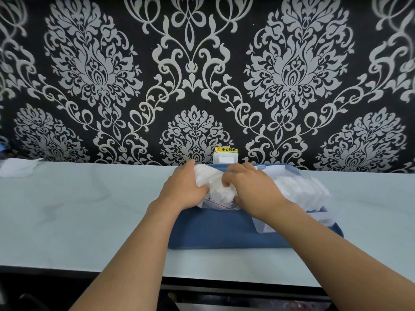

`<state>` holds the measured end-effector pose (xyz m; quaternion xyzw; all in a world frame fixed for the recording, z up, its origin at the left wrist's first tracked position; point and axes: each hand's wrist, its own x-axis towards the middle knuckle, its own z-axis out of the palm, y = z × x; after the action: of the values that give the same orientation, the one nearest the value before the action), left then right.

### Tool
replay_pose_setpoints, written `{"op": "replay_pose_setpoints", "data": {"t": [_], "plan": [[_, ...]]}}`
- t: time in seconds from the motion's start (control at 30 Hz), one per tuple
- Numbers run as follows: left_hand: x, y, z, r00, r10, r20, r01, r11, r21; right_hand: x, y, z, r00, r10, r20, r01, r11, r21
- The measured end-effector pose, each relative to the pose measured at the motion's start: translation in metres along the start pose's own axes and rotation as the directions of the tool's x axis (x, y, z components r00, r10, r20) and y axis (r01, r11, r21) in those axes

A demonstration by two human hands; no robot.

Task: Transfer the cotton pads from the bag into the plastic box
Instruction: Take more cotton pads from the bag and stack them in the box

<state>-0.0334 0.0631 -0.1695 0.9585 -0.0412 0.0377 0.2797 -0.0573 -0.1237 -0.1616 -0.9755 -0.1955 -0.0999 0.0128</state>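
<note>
A clear zip bag (221, 204) with a red seal line lies on a blue tray (215, 230) and holds white cotton pads (219, 189). My left hand (183, 187) grips the bag's left side. My right hand (249, 187) pinches pads at the bag's middle, fingers curled into them. To the right, a clear plastic box (321, 217) on the same tray holds a row of several white cotton pads (301, 190). The bag's far end is hidden behind my hands.
The tray rests on a pale blue table against a black and silver patterned wall. A white socket (225, 157) with a yellow warning label sits on the wall just behind the tray. A white cloth or paper (18, 168) lies at the far left. The table's front edge is close below.
</note>
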Motion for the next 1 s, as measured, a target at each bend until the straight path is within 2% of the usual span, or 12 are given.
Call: {"op": "replay_pose_setpoints", "data": {"t": [0.5,0.7,1.0], "plan": [[0.0015,-0.0008,0.0029,1.0,0.027,0.0,-0.027,0.999,0.027,-0.0004,0.0,0.0042,1.0,-0.014,-0.027,0.015,0.998,0.054],[0.0029,-0.0026,0.0023,0.999,0.034,-0.001,-0.034,0.999,0.027,-0.0007,0.0027,0.0009,0.991,-0.009,-0.136,0.022,0.995,0.098],[0.0006,0.0034,0.0025,0.997,-0.02,0.081,0.025,0.998,-0.052,-0.002,0.0022,-0.0046,0.998,-0.018,-0.056,0.023,0.996,0.085]]}}
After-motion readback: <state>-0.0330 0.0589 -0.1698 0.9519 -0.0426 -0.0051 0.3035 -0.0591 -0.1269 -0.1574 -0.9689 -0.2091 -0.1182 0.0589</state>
